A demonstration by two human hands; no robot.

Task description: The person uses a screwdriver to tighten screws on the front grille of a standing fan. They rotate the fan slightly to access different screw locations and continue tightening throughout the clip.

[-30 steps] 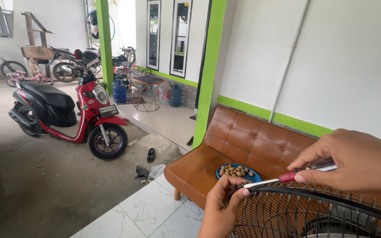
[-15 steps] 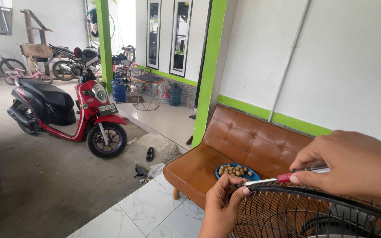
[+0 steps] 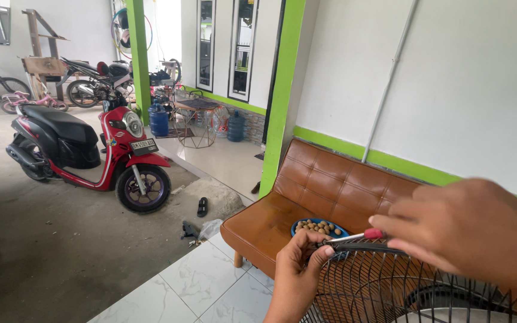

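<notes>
Both hands (image 3: pixel 297 269) (image 3: pixel 468 230) pinching screwdriver (image 3: pixel 354 237) at fan guard (image 3: pixel 390 281)

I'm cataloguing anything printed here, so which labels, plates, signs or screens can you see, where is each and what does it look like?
Number plate: front of the red scooter, below its headlight; small white rectangle with dark characters.
Sticker: scooter's red front panel, left of the plate; small and multicoloured, too small to make out.
Signs or screens: none visible.
</notes>
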